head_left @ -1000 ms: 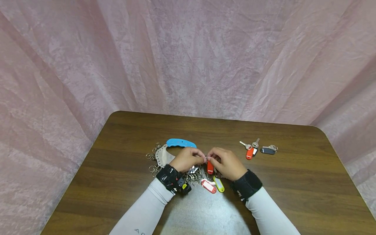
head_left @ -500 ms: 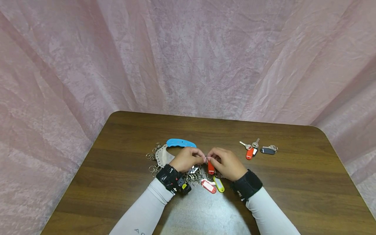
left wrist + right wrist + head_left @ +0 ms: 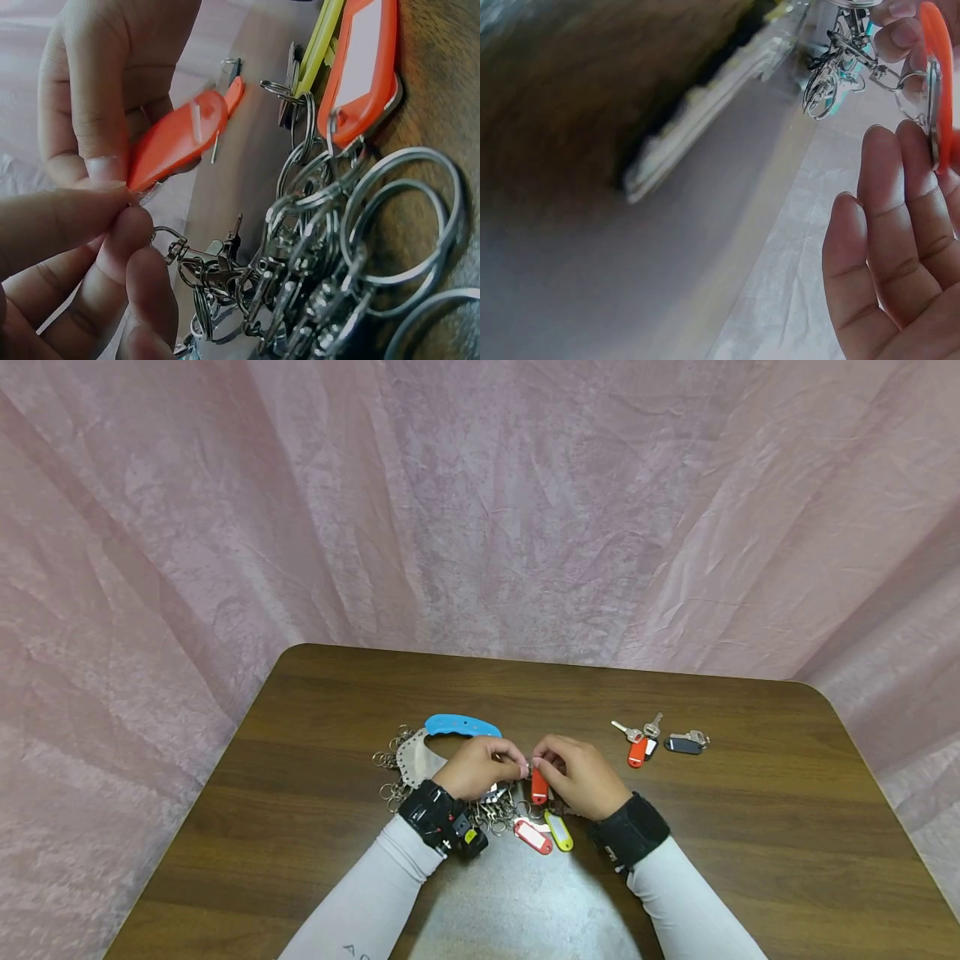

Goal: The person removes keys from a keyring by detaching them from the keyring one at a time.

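My left hand (image 3: 480,766) pinches a metal split ring (image 3: 900,105), mostly hidden by the fingertips in the head view. Close beside it, my right hand (image 3: 577,777) pinches a red key tag (image 3: 539,787) by its upper end. A metal key (image 3: 933,112) lies along the tag's back in the right wrist view. The ring joins a swivel clasp on a bunch of clasps and rings (image 3: 300,255). These hang from a pale holed plate (image 3: 416,760) with a blue handle (image 3: 462,725). A red tag with a white label (image 3: 534,837) and a yellow tag (image 3: 558,832) lie below the hands.
Farther right on the wooden table (image 3: 750,827) lie another red tag (image 3: 637,752) with keys, a black tag (image 3: 651,747) and a dark tag (image 3: 684,745) with a key. A pink curtain (image 3: 480,510) hangs behind the table's far edge.
The right fingertips and the red key tag have shifted slightly to the right, a little away from the left fingertips. The left hand stays in place.
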The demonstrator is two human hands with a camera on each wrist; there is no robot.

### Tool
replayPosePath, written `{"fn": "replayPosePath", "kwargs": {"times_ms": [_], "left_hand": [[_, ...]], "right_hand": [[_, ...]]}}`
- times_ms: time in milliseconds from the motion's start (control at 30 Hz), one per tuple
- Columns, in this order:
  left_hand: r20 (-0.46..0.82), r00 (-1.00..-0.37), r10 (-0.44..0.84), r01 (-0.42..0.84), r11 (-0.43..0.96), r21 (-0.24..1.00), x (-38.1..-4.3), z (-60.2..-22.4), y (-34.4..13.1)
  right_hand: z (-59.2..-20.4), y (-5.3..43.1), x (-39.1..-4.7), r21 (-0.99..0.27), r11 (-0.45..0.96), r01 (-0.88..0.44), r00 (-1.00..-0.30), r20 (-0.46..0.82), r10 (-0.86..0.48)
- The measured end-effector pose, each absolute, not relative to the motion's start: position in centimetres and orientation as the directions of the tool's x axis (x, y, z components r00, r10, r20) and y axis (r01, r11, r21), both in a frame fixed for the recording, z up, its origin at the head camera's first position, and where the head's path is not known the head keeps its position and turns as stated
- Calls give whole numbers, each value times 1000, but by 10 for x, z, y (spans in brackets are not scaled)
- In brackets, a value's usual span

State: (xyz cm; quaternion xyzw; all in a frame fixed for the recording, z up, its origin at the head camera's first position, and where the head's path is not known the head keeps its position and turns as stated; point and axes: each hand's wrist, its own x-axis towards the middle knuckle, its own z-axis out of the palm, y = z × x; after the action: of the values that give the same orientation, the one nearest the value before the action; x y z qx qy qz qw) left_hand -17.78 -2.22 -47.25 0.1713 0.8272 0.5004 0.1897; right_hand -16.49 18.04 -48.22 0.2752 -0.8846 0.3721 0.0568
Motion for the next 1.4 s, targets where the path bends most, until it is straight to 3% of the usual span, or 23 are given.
{"fn": "replayPosePath", "kwargs": {"times_ms": [933, 1400], "left_hand": [[-143, -884, 445, 68, 426, 902, -178, -474, -21], [-150, -896, 418, 65, 458, 887, -179, -474, -21]], "right_hand": [[-480, 181, -164, -627, 591, -508, -855, 282, -436], [-477, 187, -167, -618, 574, -538, -841, 343, -419]]}}
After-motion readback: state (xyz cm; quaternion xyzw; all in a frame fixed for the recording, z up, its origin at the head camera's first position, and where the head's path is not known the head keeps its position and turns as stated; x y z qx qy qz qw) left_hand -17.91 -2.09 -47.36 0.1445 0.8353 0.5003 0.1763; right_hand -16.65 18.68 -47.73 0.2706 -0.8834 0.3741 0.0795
